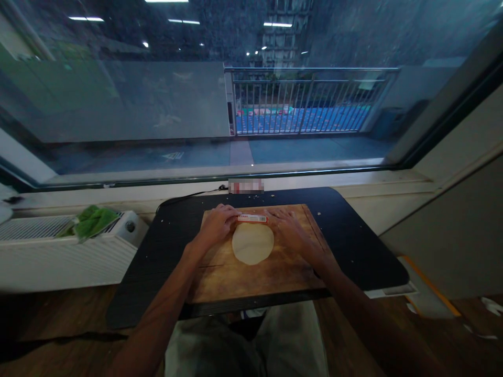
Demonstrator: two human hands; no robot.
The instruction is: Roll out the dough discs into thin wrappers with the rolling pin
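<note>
A flat round disc of pale dough (252, 244) lies on a wooden cutting board (251, 275). Across its far edge lies a rolling pin (252, 218) with a red and white label. My left hand (216, 222) rests on the pin's left end, fingers curled over it. My right hand (286, 224) lies on the pin's right end, fingers stretched flat over it. Both forearms reach in from the bottom of the view.
The board sits on a small black table (353, 235) under a large window. A white radiator (47, 251) with a green cloth (92, 221) on top stands at the left. A black cable (188, 196) runs along the sill. Crumbs dot the table.
</note>
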